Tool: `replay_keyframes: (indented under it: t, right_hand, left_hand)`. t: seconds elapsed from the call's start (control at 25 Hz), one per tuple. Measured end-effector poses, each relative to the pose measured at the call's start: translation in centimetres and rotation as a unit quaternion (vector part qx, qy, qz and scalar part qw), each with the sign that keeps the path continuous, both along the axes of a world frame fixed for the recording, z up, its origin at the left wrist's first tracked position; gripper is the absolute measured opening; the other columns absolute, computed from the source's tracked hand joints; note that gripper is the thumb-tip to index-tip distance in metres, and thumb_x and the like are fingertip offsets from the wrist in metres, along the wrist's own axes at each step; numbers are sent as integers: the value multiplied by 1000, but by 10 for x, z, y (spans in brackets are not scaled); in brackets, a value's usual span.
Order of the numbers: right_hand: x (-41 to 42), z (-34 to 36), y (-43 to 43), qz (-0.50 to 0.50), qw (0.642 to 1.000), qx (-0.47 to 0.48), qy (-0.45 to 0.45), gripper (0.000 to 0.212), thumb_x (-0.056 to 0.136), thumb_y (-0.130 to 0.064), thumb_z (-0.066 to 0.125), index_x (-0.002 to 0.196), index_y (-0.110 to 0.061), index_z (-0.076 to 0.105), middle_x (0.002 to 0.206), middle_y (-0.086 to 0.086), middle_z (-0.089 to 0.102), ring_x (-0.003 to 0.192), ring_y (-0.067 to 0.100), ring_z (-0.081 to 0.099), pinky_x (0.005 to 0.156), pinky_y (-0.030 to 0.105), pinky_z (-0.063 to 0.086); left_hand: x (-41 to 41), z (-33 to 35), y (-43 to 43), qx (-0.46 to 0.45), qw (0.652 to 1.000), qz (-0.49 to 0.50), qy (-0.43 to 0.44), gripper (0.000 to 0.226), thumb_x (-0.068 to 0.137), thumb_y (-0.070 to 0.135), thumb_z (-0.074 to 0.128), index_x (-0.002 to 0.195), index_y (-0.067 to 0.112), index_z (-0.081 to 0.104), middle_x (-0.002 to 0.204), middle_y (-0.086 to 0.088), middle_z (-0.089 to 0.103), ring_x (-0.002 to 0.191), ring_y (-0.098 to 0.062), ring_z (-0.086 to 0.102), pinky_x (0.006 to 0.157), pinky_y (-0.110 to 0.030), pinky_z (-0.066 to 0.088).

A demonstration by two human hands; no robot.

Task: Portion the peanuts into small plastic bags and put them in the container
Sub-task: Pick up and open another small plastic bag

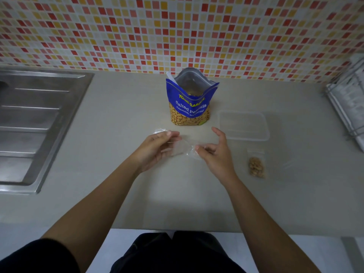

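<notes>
Holding at centre: we have one small clear plastic bag (180,150), empty, stretched between our two hands over the grey countertop (118,134).
Left hand (155,152): palm turned inward, fingers curled, thumb and fingertips pinching the bag's left edge.
Right hand (215,154): thumb and curled fingers pinching the bag's right edge; the index finger is stretched out, clear of the plastic.
Bag mouth: we cannot tell whether it is open or sealed, as the film is too transparent.
Loose plastic: a crumpled clear scrap (160,131) sits just beyond our left fingertips; we cannot tell whether it belongs to the held bag.
Peanut supply: the Salted Peanuts pouch (190,109), blue, stands upright just beyond the hands, its top open and nuts showing on its lower part.
Utensil: a white handle (171,77) sticks out of the pouch mouth at its left corner.
Finished portion: one filled zip bag (256,164) lies flat on the countertop to the right of our right hand, apart from it, with the peanuts gathered in its lower half.
Container: the clear plastic container (244,125), rectangular, sits right of the pouch and beyond the filled zip bag, which lies outside it.
Left boundary: a stainless-steel drainboard (39,125) is set into the countertop, well apart from the work.
Back boundary: a mosaic tile wall (118,32) in red, orange and white runs behind the pouch.
Right boundary: a wire rack (346,107) stands at the frame's edge.
</notes>
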State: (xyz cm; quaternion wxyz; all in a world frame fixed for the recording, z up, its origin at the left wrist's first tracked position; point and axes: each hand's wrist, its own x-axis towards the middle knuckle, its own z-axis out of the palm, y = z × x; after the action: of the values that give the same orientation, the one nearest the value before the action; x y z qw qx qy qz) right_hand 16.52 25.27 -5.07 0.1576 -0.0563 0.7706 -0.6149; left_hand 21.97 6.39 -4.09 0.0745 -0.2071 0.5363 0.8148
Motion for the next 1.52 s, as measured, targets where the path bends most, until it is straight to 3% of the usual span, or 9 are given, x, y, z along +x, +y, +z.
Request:
replay_keyframes:
  t: [0.16, 0.32, 0.56, 0.72, 0.88, 1.12, 1.28, 1.44, 1.52]
  right_hand:
    - [-2, 2, 6, -9, 999, 29, 9, 73, 77, -14, 71, 138, -26, 32, 69, -5, 67, 68, 8, 63, 76, 21, 49]
    - [-6, 5, 9, -12, 999, 30, -9, 72, 76, -14, 71, 137, -25, 33, 64, -5, 65, 64, 9, 59, 72, 21, 48]
    - [-12, 2, 15, -26, 999, 40, 0, 67, 75, -16, 75, 132, -22, 38, 78, -5, 64, 68, 3, 62, 70, 11, 47]
    - [-14, -2, 21, -22, 1000, 19, -4, 66, 75, -13, 76, 129, -22, 39, 74, -5, 65, 67, 7, 64, 78, 28, 52]
    - [-13, -4, 18, -7, 1000, -18, -13, 66, 83, -7, 67, 137, -24, 33, 78, -2, 70, 66, 6, 65, 79, 28, 52]
    - [-16, 4, 13, 7, 995, -79, -55, 65, 90, 3, 54, 143, -18, 23, 85, 4, 67, 68, -3, 66, 66, 12, 51]
    - [-23, 8, 18, -6, 997, -51, -53, 67, 84, -3, 64, 140, -16, 29, 82, 1, 68, 63, -1, 63, 72, 19, 53]
    - [-25, 21, 17, -18, 985, -120, -121, 64, 81, 1, 66, 134, -19, 35, 81, 3, 64, 64, -1, 64, 58, 14, 51]
    - [-25, 29, 12, -26, 972, -160, -170, 58, 82, -1, 66, 130, -18, 38, 80, 3, 61, 63, -1, 63, 58, 14, 49]
  left_hand:
    - [1, 0, 9, -21, 999, -13, 21, 25, 88, 0, 53, 107, 12, 63, 88, 3, 74, 84, -8, 67, 78, -21, 54]
    - [1, -1, 12, -38, 999, -17, 32, 23, 89, 8, 54, 108, 17, 63, 94, 4, 70, 86, -8, 63, 79, -23, 52]
    - [1, -4, 17, -123, 992, -33, 19, 22, 81, -6, 62, 91, 13, 64, 68, 7, 71, 70, -4, 66, 75, -24, 52]
    - [2, 7, 28, -47, 998, -14, 27, 18, 83, -8, 57, 79, 9, 61, 61, 3, 68, 54, -7, 62, 57, -17, 53]
    - [-1, 15, 38, 107, 993, 39, 22, 23, 85, 6, 52, 73, 9, 71, 56, 2, 63, 46, -3, 56, 49, -12, 50]
    - [-6, 19, 37, 191, 979, 63, -18, 42, 95, 3, 40, 72, 7, 76, 63, 2, 69, 50, -3, 61, 48, -12, 51]
    - [-13, 22, 28, -24, 997, 67, -11, 17, 90, 5, 54, 79, 7, 66, 53, 1, 58, 46, -5, 51, 52, -15, 47]
    - [-18, 23, 12, -280, 959, 52, -2, 17, 83, -3, 59, 76, 10, 68, 60, -5, 55, 46, -2, 47, 51, -12, 44]
    - [-21, 27, 10, -343, 939, 41, -4, 18, 80, -6, 57, 78, 8, 68, 62, -6, 56, 44, 1, 47, 48, -11, 43]
